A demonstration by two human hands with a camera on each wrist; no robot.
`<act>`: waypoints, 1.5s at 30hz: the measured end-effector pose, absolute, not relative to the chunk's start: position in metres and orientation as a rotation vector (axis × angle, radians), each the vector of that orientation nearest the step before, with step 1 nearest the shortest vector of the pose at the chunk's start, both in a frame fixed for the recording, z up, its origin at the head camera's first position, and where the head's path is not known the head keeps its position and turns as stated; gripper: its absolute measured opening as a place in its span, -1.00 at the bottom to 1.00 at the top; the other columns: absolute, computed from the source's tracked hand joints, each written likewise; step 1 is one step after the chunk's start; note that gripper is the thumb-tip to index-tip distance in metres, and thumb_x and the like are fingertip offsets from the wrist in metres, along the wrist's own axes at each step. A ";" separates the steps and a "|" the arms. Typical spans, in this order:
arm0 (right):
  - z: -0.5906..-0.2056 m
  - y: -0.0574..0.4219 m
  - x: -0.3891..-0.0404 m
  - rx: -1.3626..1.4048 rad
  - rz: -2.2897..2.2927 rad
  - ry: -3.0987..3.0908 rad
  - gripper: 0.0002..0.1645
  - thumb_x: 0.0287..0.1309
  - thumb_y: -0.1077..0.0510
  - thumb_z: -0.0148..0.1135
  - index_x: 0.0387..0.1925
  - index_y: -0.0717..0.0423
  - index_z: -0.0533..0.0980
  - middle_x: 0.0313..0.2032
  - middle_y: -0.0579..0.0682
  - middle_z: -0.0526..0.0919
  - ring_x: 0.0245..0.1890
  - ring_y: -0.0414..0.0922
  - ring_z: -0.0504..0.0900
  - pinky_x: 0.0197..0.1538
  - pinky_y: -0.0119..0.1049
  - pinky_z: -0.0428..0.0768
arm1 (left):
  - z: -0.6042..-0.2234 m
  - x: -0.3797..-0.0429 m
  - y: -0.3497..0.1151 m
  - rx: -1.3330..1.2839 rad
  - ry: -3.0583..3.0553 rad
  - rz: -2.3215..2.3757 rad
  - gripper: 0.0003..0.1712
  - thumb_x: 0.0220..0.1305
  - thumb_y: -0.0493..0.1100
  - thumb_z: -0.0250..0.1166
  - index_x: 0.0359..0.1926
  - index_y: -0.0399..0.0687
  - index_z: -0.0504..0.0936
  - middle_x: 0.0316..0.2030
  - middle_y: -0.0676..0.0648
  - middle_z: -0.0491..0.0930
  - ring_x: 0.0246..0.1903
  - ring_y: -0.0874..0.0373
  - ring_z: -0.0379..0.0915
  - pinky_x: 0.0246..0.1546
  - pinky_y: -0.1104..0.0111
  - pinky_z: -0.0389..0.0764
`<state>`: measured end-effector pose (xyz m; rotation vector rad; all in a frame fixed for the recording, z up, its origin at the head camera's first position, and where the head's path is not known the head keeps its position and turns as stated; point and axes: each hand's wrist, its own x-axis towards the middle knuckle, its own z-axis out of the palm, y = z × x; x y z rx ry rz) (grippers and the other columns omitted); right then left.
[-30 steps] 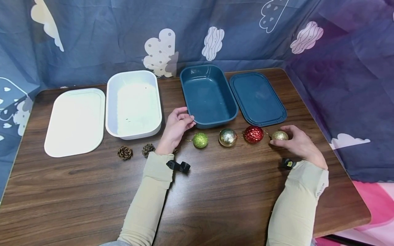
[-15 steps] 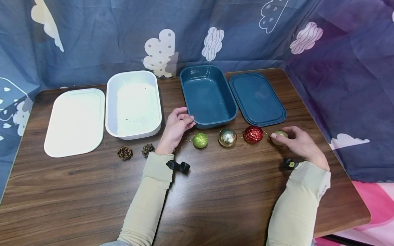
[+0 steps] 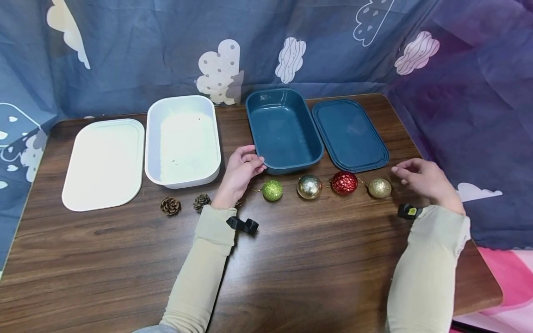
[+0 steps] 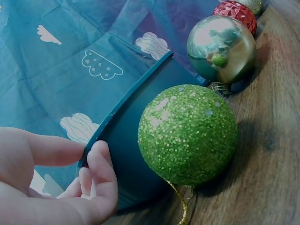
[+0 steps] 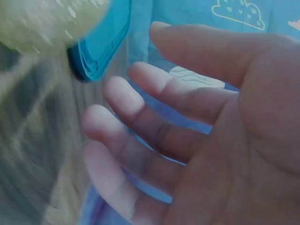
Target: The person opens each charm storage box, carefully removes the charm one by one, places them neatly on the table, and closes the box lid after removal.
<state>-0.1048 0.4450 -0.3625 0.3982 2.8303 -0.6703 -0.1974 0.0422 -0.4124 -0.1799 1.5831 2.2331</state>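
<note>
My left hand [image 3: 240,175] pinches the near left corner of a blue plastic box [image 3: 287,134] between thumb and fingers. In the left wrist view a green glitter Christmas bauble [image 4: 187,136] lies close beside that hand, against the box's front. To its right, in a row, come a shiny gold bauble [image 3: 309,187], a red textured bauble [image 3: 344,183] and a gold glitter bauble [image 3: 379,188]. My right hand [image 3: 429,181] hovers just right of the gold glitter bauble. Its fingers are loosely bent and hold nothing, as the right wrist view shows.
A blue lid [image 3: 350,134] lies right of the blue box. On the left are a white box [image 3: 183,180] and a white lid [image 3: 104,166]. Pine cones [image 3: 170,206] sit in front of the white box, one partly behind my left wrist. Patterned cloth [image 3: 166,55] hangs behind the table.
My right hand has let go of the gold glitter bauble and moved right, away from it. The bauble stays on the table. My left hand keeps its hold on the blue box.
</note>
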 end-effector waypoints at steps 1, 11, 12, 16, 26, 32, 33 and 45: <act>-0.360 0.448 -0.108 0.391 -0.662 2.813 -0.45 0.36 -0.12 0.02 -0.05 0.34 0.47 -0.49 -0.04 0.64 -0.48 -0.31 0.49 -0.38 -0.45 0.37 | -0.412 -0.197 0.042 -0.180 1.585 2.233 -0.46 0.27 -0.49 0.12 0.25 -0.31 0.24 -0.41 -0.01 0.42 -0.53 0.27 0.47 -0.41 0.56 0.57; -0.358 0.470 -0.137 0.324 -0.724 2.645 -0.58 0.39 0.07 -0.02 -0.09 0.45 0.40 -0.40 0.01 0.64 -0.44 -0.18 0.54 -0.41 -0.35 0.54 | -0.411 -0.197 0.041 -0.175 1.593 2.229 -0.46 0.27 -0.49 0.13 0.25 -0.30 0.24 -0.41 -0.01 0.42 -0.53 0.27 0.47 -0.40 0.54 0.57; -0.360 0.471 -0.141 0.327 -0.744 2.631 -0.59 0.38 0.09 -0.01 -0.09 0.45 0.39 -0.38 -0.01 0.64 -0.44 -0.21 0.54 -0.40 -0.35 0.56 | -0.411 -0.197 0.041 -0.174 1.592 2.229 -0.46 0.27 -0.49 0.13 0.26 -0.30 0.24 -0.41 -0.01 0.42 -0.53 0.27 0.47 -0.40 0.54 0.57; -0.368 0.476 -0.151 0.321 -0.763 2.596 -0.59 0.39 0.10 0.00 -0.07 0.47 0.36 -0.31 0.09 0.64 -0.40 -0.22 0.55 -0.35 -0.35 0.61 | -0.412 -0.197 0.041 -0.173 1.595 2.225 -0.46 0.28 -0.48 0.13 0.26 -0.29 0.24 -0.41 -0.02 0.43 -0.52 0.26 0.48 -0.38 0.52 0.58; -0.378 0.472 -0.166 0.357 -0.843 2.493 -0.63 0.36 0.12 0.03 -0.11 0.44 0.35 -0.31 0.02 0.55 -0.36 -0.20 0.53 -0.29 -0.32 0.63 | -0.415 -0.198 0.042 -0.200 1.570 2.248 -0.47 0.26 -0.50 0.13 0.24 -0.29 0.26 -0.41 -0.01 0.39 -0.52 0.25 0.46 -0.41 0.55 0.57; -0.379 0.472 -0.171 0.361 -0.779 2.490 -0.63 0.33 0.12 0.05 -0.19 0.45 0.34 -0.40 0.04 0.50 -0.40 -0.15 0.54 -0.34 -0.31 0.64 | -0.414 -0.198 0.042 -0.197 1.579 2.252 -0.46 0.25 -0.51 0.13 0.25 -0.33 0.26 -0.41 -0.01 0.40 -0.52 0.26 0.47 -0.41 0.55 0.57; -0.379 0.472 -0.171 0.362 -0.771 2.489 -0.63 0.32 0.12 0.05 -0.19 0.46 0.34 -0.40 0.05 0.51 -0.41 -0.15 0.54 -0.34 -0.31 0.64 | -0.414 -0.198 0.042 -0.197 1.578 2.254 -0.46 0.25 -0.51 0.13 0.25 -0.34 0.27 -0.42 -0.01 0.40 -0.52 0.26 0.47 -0.41 0.55 0.58; -0.381 0.472 -0.174 0.380 -0.715 2.482 -0.58 0.31 0.15 0.00 -0.09 0.53 0.36 -0.36 0.11 0.51 -0.40 -0.13 0.54 -0.31 -0.27 0.66 | -0.416 -0.200 0.042 -0.203 1.588 2.262 -0.46 0.24 -0.51 0.13 0.25 -0.37 0.28 -0.43 0.00 0.42 -0.51 0.27 0.48 -0.34 0.52 0.60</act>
